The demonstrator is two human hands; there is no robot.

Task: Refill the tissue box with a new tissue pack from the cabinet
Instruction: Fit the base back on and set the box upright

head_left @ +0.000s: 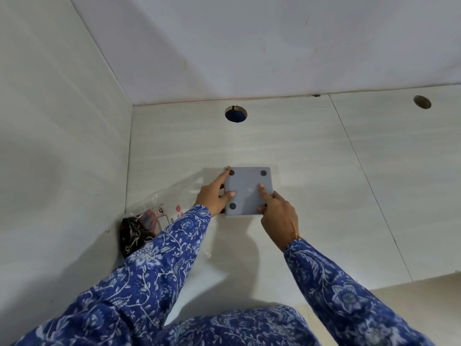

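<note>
currently your left hand (212, 196) and right hand (277, 213) hold the grey tissue box (248, 191) between them, underside facing you, fingers (262, 189) spread across its base. the box sits centred between both hands inside the cabinet (324, 171); the plastic pack (159, 216) lies left of it, nearer your left hand.

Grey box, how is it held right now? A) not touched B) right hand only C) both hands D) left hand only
C: the left hand grips the left edge of the grey box and the right hand holds its lower right, a fingertip on the dotted face.
</note>
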